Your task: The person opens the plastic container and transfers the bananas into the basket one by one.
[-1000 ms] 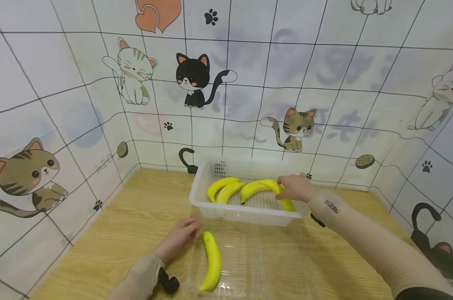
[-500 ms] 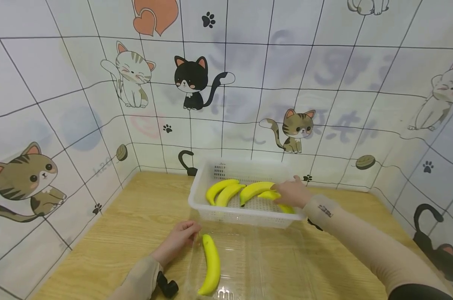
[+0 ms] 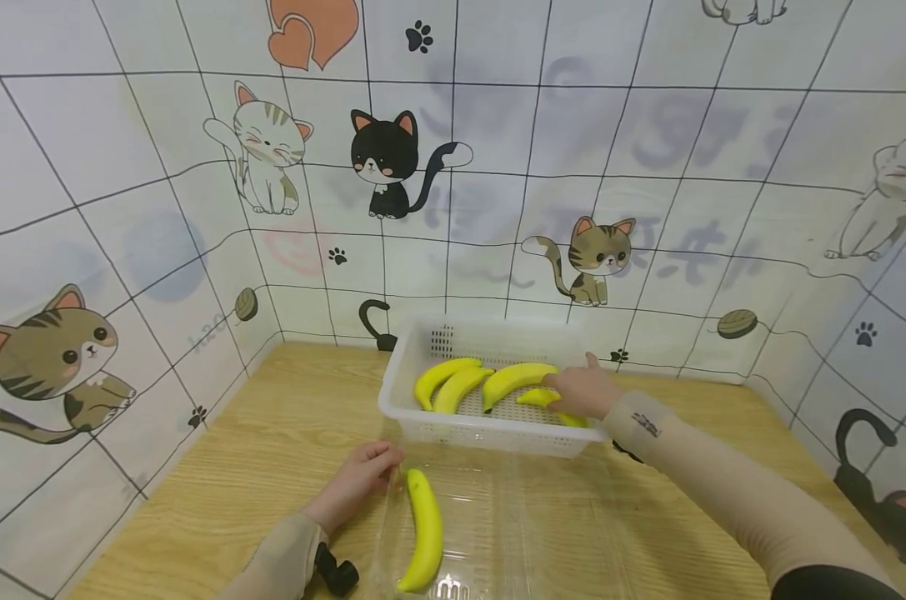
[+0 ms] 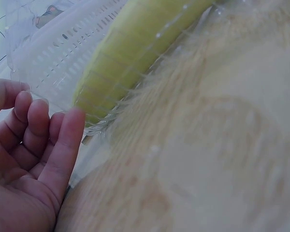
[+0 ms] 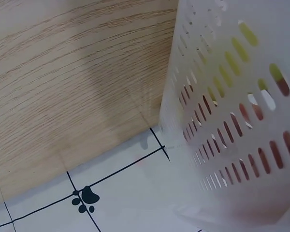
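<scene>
In the head view my right hand [image 3: 583,392] reaches into a white perforated basket [image 3: 483,429] and grips the rightmost banana [image 3: 537,397], its fingers over the banana's middle. Several more bananas lie to its left, among them a large curved banana [image 3: 516,381]. My left hand [image 3: 358,483] pinches the far left edge of a clear plastic box [image 3: 471,517]. Inside that box, along its left side, lies a single banana [image 3: 424,533]. The left wrist view shows the thumb and curled fingers [image 4: 37,118] at the box's corner. From the right wrist, the basket wall [image 5: 241,125] mostly covers the hand.
The box's second clear half [image 3: 573,525] spreads to the right on the wooden table [image 3: 302,400]. Tiled walls with cat prints [image 3: 385,162] stand behind and at both sides. The basket stands close to the back wall.
My right hand has moved slightly down and left in the basket. The rightmost banana has turned, its upper end now lower and pointing left. The left hand has stayed at the box edge.
</scene>
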Motion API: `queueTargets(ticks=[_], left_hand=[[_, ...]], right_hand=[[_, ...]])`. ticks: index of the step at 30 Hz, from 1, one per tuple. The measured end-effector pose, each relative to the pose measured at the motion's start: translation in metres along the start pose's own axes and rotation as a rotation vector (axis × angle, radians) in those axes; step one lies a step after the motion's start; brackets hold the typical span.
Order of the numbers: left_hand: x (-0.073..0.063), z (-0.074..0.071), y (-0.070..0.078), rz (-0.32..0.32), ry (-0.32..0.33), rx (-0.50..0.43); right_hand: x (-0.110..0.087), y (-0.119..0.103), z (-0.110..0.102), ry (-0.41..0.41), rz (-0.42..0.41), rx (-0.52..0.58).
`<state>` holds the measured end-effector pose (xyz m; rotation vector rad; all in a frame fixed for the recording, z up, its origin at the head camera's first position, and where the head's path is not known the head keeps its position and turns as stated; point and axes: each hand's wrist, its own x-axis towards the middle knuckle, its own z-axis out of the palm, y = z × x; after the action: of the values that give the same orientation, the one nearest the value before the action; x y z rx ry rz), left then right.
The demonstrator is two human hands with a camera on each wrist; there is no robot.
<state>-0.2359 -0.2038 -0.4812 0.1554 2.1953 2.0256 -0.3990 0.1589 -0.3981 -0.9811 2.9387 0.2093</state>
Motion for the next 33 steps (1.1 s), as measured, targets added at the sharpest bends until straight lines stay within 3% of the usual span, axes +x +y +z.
queueTargets(ticks=[11,27,33], left_hand=[[-0.0013,0.0006,0.0017,-0.009,0.003,-0.009],[-0.0021,0.0017,0.0032,0.007,-0.001,-0.014],[-0.0017,0.0021,0.0029,0.006,0.006,0.006]], right_hand=[[0.0031,-0.0004,0.0004,-0.018,0.005,0.000],[0.0007,0.0003,0.0026,-0.046,-0.110,0.024],[-0.0007,-0.0011,0.0013,-0.086,-0.107,-0.008]])
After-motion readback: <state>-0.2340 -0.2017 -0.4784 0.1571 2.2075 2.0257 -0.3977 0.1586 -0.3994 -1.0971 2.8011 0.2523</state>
